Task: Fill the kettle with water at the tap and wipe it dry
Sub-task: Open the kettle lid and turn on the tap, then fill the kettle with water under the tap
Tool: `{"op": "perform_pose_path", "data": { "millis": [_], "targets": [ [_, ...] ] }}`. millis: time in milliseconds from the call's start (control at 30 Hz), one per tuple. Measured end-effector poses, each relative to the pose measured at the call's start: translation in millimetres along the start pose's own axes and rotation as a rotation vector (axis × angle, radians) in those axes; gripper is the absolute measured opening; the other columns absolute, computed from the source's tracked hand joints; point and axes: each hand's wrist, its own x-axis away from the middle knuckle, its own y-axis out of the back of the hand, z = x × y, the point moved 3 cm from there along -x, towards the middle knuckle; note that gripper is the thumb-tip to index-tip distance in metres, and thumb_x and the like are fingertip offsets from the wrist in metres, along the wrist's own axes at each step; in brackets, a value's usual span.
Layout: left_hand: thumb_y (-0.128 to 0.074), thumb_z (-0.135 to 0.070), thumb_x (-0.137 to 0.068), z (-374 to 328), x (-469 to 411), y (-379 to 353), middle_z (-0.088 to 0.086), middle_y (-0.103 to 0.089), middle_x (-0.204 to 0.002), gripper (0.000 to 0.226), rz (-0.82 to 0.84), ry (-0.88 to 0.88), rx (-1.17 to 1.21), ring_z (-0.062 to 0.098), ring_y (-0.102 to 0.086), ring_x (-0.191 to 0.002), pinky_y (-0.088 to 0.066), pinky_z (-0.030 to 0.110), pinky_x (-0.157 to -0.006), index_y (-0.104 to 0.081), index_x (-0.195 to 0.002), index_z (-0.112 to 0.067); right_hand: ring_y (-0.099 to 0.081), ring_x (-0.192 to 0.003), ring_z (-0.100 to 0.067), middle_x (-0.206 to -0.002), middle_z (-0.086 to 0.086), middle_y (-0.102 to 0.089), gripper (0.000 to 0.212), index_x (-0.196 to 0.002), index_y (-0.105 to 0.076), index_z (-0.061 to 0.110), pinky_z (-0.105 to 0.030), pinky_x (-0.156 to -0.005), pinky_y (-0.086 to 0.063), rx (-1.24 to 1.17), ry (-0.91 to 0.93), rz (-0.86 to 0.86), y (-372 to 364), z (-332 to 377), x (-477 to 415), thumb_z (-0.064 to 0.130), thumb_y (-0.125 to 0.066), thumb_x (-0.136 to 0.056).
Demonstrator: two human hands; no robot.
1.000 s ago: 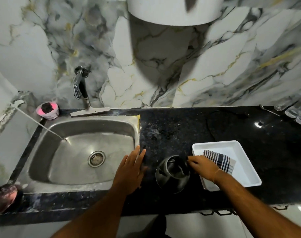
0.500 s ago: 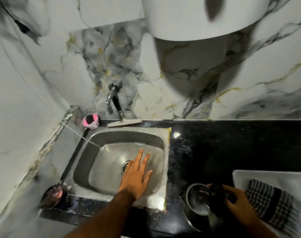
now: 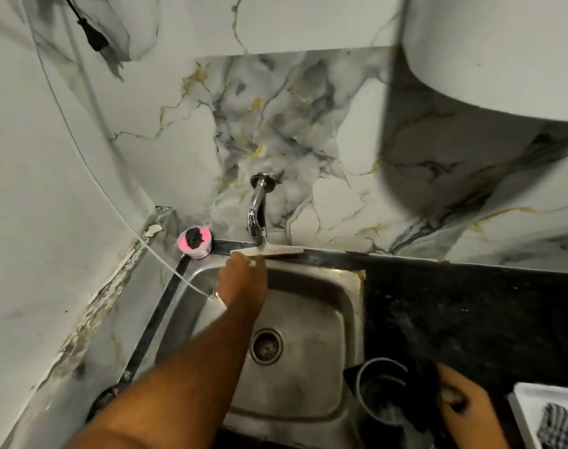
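Note:
The steel kettle (image 3: 381, 395) with its lid up stands at the sink's right edge, at the lower right of the view. My right hand (image 3: 467, 405) grips its dark handle. My left hand (image 3: 242, 281) is stretched across the steel sink (image 3: 312, 306), fingers curled, just below the chrome tap (image 3: 256, 209) on the marble wall; it holds nothing. A checked cloth (image 3: 559, 426) lies in a white tray (image 3: 522, 393) at the far right.
A pink tub with a dark scrubber (image 3: 195, 241) sits at the sink's back left corner. A white squeegee (image 3: 269, 250) lies on the ledge under the tap. A thin white tube (image 3: 166, 264) runs into the sink. Black counter (image 3: 470, 303) lies right.
My left hand has moved from above the drain up to just under the tap. The kettle, held by my right hand, has shifted toward the sink. The view has swung left and up.

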Motion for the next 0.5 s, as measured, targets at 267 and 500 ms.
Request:
{"op": "perform_pose_path", "data": {
  "millis": [267, 500],
  "targets": [
    [-0.037, -0.083, -0.099, -29, -115, -12, 0.005, -0.067, -0.085, 0.079, 0.045, -0.258, -0.338, 0.029, -0.062, -0.084, -0.042, 0.047, -0.086, -0.082, -0.103, -0.019, -0.035, -0.068, -0.014, -0.062, -0.007, -0.037, 0.041, -0.062, -0.042, -0.002, -0.037, -0.063, -0.031, -0.087, 0.086, -0.053, -159, 88, -87, 0.003, -0.075, -0.086],
    [-0.043, -0.085, -0.082, -18, -152, -20, -0.004, -0.07, -0.076, 0.071, 0.113, -0.373, -0.323, 0.025, -0.065, -0.078, -0.037, 0.041, -0.082, -0.083, -0.093, -0.027, -0.029, -0.057, -0.009, -0.056, 0.005, -0.031, 0.045, -0.058, -0.031, 0.024, -0.031, -0.054, -0.026, -0.164, 0.137, -0.129, -256, 142, -162, 0.047, -0.065, -0.077]
  ]
}}
